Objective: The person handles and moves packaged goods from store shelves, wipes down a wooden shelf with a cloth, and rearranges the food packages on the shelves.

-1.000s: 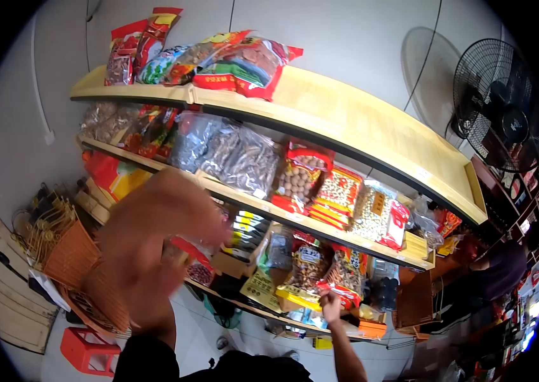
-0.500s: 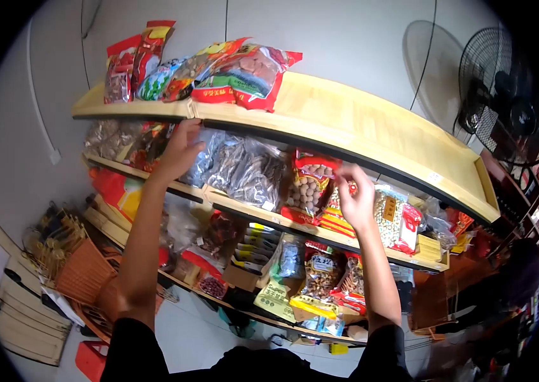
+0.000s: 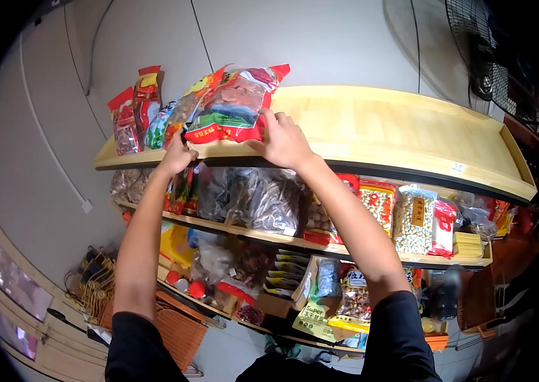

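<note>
Packet rests its right edge against the spread right hand; whether the left hand pinches, I cannot tell. A near bag reads "Super".

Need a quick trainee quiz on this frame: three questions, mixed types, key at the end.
1. Multiple choice: which hand is at the right edge of the big red bag? A) left B) right
2. True or false: that bag sits on the middle shelf.
3. Fill in: the black fan is at the picture's upper ____.

Key: 1. B, the right hand. 2. False, the top shelf. 3. right.
</note>
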Tool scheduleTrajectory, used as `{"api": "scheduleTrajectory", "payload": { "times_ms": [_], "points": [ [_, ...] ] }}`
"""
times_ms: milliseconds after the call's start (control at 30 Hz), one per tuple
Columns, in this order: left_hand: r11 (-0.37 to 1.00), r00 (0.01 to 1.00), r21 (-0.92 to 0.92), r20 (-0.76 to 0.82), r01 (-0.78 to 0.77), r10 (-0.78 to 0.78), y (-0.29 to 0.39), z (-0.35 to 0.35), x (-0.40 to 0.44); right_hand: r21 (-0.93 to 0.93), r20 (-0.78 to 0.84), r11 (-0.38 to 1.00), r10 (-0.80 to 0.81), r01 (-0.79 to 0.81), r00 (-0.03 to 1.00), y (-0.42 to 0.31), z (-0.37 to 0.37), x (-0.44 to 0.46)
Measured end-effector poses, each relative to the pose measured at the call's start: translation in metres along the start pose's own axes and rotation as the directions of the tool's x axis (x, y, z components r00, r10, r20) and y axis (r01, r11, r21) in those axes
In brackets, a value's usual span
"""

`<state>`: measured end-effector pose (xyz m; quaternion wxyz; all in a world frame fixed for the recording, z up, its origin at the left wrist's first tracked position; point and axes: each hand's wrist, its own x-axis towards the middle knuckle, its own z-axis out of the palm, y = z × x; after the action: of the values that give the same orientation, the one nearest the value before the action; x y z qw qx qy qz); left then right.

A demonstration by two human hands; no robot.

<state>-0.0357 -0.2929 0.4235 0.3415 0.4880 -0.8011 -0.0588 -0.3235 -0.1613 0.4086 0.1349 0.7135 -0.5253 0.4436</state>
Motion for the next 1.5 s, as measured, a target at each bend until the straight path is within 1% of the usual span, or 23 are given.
{"api": "scheduleTrajectory", "payload": {
  "times_ms": [33, 167, 200, 267, 300, 367, 400, 433, 500, 533, 567, 633, 667, 767, 800, 833, 900, 1033, 1100, 1300, 1367, 1400, 1500],
  "points": [
    [0.999, 1.000, -0.052, -0.002, -0.017, 0.017, -0.008, 0.001, 0.007, -0.003, -0.002, 1.000, 0.003, -0.003, 1.000, 0.001, 0.007, 0.007],
    [0.996, 0.996, -0.034, 0.017, -0.083, 0.083, -0.025, 0.007, 0.029, -0.030, 0.140, 0.991, 0.137, -0.134, 0.981, -0.001, 0.027, 0.032],
    [0.981, 0.991, -0.153, 0.036, -0.121, 0.128, -0.036, 0.011, 0.035, -0.028, 0.154, 0.991, 0.137, -0.134, 0.979, -0.004, 0.033, 0.035],
    [0.958, 0.972, -0.163, -0.039, -0.235, 0.232, -0.058, 0.021, 0.045, -0.013, 0.196, 0.987, 0.162, -0.163, 0.967, -0.006, 0.042, 0.042],
    [0.954, 0.972, -0.184, -0.042, -0.237, 0.233, -0.062, 0.023, 0.047, -0.034, 0.201, 0.986, 0.166, -0.163, 0.965, -0.007, 0.044, 0.045],
    [0.942, 0.945, -0.074, -0.018, -0.327, 0.327, -0.061, 0.021, 0.053, 0.029, 0.252, 0.977, 0.199, -0.213, 0.947, -0.007, 0.044, 0.050],
    [0.953, 0.953, -0.008, -0.018, -0.304, 0.304, -0.049, 0.018, 0.049, 0.069, 0.268, 0.969, 0.211, -0.237, 0.940, -0.006, 0.043, 0.053],
    [0.949, 0.950, -0.032, -0.016, -0.313, 0.313, -0.044, 0.018, 0.048, 0.044, 0.267, 0.968, 0.226, -0.246, 0.937, -0.001, 0.045, 0.055],
    [0.960, 0.971, -0.173, 0.056, -0.220, 0.233, -0.041, 0.020, 0.047, 0.216, 0.240, 0.955, 0.148, -0.202, 0.959, 0.012, 0.051, 0.057],
    [0.944, 0.966, -0.232, 0.047, -0.235, 0.253, -0.034, 0.019, 0.042, 0.277, 0.190, 0.947, 0.112, -0.163, 0.975, 0.017, 0.055, 0.060],
    [0.939, 0.966, -0.253, 0.052, -0.233, 0.254, -0.033, 0.022, 0.042, 0.258, 0.200, 0.950, 0.123, -0.174, 0.972, 0.022, 0.055, 0.059],
    [0.914, 0.940, -0.218, -0.076, -0.342, 0.334, -0.033, 0.029, 0.041, 0.530, 0.303, 0.795, 0.147, -0.294, 0.942, 0.010, 0.041, 0.059],
    [0.884, 0.931, -0.294, -0.076, -0.364, 0.358, -0.032, 0.030, 0.041, 0.521, 0.307, 0.775, 0.220, -0.357, 0.926, 0.001, 0.036, 0.058],
    [0.853, 0.930, -0.383, -0.049, -0.354, 0.363, -0.028, 0.033, 0.039, 0.449, 0.309, 0.814, 0.246, -0.369, 0.919, -0.003, 0.026, 0.057],
    [0.833, 0.915, -0.387, -0.085, -0.395, 0.394, -0.028, 0.036, 0.041, 0.507, 0.336, 0.745, 0.292, -0.433, 0.896, 0.001, 0.024, 0.055],
    [0.828, 0.916, -0.402, -0.080, -0.391, 0.394, -0.026, 0.039, 0.040, 0.495, 0.340, 0.747, 0.304, -0.444, 0.890, 0.005, 0.020, 0.053],
    [0.820, 0.904, -0.390, -0.100, -0.419, 0.415, -0.020, 0.042, 0.040, 0.422, 0.270, 0.818, 0.297, -0.390, 0.916, 0.008, 0.011, 0.051],
    [0.769, 0.884, -0.442, -0.152, -0.461, 0.442, -0.011, 0.054, 0.045, 0.354, 0.229, 0.859, 0.304, -0.369, 0.925, 0.000, -0.007, 0.047],
    [0.737, 0.875, -0.485, -0.152, -0.471, 0.460, -0.004, 0.055, 0.043, 0.357, 0.230, 0.837, 0.352, -0.415, 0.907, -0.012, -0.022, 0.042],
    [0.796, 0.903, -0.491, 0.044, -0.354, 0.428, 0.015, 0.048, 0.048, 0.312, 0.240, 0.840, 0.382, -0.444, 0.892, -0.029, -0.048, 0.029],
    [0.622, 0.814, -0.720, 0.139, -0.308, 0.564, 0.015, 0.047, 0.055, 0.329, 0.252, 0.841, 0.361, -0.430, 0.898, -0.024, -0.052, 0.024],
    [0.534, 0.772, -0.785, 0.116, -0.314, 0.625, 0.018, 0.048, 0.059, 0.319, 0.236, 0.852, 0.352, -0.414, 0.906, -0.024, -0.053, 0.022],
    [0.517, 0.805, -0.817, 0.116, -0.255, 0.581, 0.023, 0.057, 0.060, 0.333, 0.199, 0.821, 0.419, -0.463, 0.886, -0.030, -0.058, 0.013]
  ]
}}
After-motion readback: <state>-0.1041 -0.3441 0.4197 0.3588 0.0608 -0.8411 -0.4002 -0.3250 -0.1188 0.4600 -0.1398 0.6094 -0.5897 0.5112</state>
